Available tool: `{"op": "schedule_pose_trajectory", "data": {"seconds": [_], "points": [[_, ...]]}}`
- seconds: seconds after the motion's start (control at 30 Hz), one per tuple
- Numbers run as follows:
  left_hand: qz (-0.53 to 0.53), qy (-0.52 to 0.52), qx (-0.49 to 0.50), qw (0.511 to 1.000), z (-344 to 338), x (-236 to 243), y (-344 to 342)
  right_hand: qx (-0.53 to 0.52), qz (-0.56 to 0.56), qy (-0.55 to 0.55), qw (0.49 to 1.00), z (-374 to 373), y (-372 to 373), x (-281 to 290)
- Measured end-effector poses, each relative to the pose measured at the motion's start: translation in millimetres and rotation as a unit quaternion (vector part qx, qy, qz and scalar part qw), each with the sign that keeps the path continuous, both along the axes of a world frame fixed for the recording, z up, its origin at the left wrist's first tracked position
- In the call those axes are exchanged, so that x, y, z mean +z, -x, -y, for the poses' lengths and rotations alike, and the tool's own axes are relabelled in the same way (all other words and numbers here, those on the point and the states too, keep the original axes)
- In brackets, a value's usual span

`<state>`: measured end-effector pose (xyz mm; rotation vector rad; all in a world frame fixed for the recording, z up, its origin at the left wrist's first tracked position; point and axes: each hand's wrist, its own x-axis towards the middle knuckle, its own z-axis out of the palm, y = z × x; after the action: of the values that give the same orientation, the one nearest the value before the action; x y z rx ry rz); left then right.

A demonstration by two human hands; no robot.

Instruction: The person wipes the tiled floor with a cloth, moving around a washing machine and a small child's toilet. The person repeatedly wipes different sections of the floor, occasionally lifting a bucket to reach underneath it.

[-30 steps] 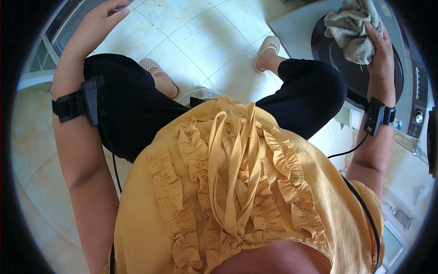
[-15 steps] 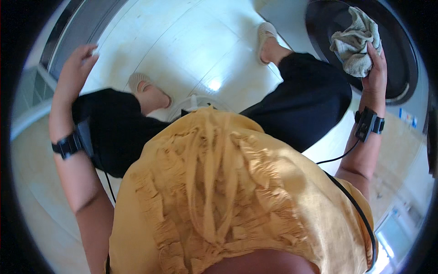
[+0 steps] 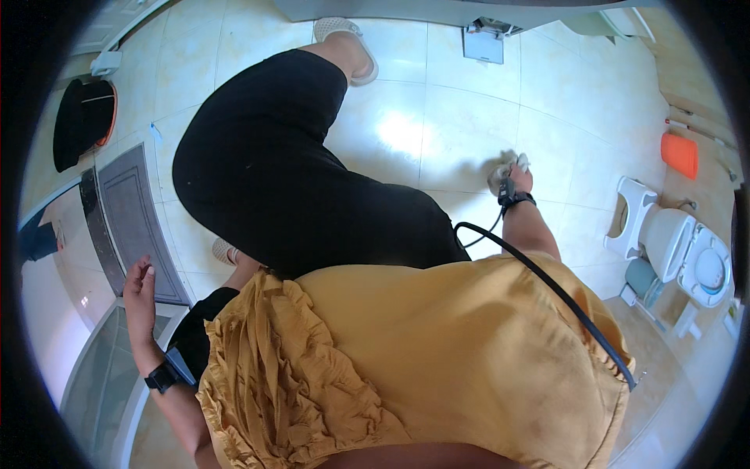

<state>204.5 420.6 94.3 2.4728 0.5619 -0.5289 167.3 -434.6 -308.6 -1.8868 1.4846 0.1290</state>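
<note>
My right hand [image 3: 522, 180] is shut on a greyish crumpled cloth [image 3: 495, 175], held out above the pale tiled floor to the right. Part of the cloth lies behind the fingers and the black wrist device [image 3: 508, 195]. Away to the left, my left hand [image 3: 140, 293] hangs with fingers loosely extended and holds nothing. It is nearest to a grey mat [image 3: 134, 215] with a darker border.
A white toilet [image 3: 668, 238] and white stool [image 3: 630, 211] stand at the right, with an orange item [image 3: 679, 155] on the wall. A floor scale-like silver panel [image 3: 483, 47] sits by the far cabinet edge. Black-and-orange object [image 3: 84, 117] lies far left.
My body and view have turned to the right, bringing the toilet into sight. The cloth, still in my right hand, has left the dark round opening and is now over the floor.
</note>
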Motion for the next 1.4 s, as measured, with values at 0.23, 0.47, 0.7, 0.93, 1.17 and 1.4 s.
{"op": "schedule_pose_trajectory", "data": {"seconds": [0.23,0.47,0.7,0.93,1.17,1.4], "points": [[-0.051,0.005,-0.041,0.998,31.5,-29.0,-39.4,0.044,-0.208,0.062,0.975,-111.3,-77.6,-5.2],[-0.020,0.090,-0.093,0.991,89.6,-36.6,-81.1,0.580,-0.004,0.027,0.814,-303.2,-163.5,23.9],[0.005,0.049,-0.119,0.992,84.5,-25.8,-81.1,0.581,0.137,-0.169,0.785,-301.5,-177.0,35.4],[-0.080,0.143,-0.088,0.983,57.4,-60.9,-90.2,0.063,0.198,-0.041,0.977,-45.4,-59.5,47.9],[-0.086,-0.025,-0.205,0.975,67.0,-74.3,-126.2,-0.345,-0.097,0.079,0.930,53.6,109.1,0.7],[-0.156,-0.102,-0.172,0.967,15.2,-78.2,-164.7,-0.208,-0.094,0.067,0.971,72.9,10.3,-26.8]]}}
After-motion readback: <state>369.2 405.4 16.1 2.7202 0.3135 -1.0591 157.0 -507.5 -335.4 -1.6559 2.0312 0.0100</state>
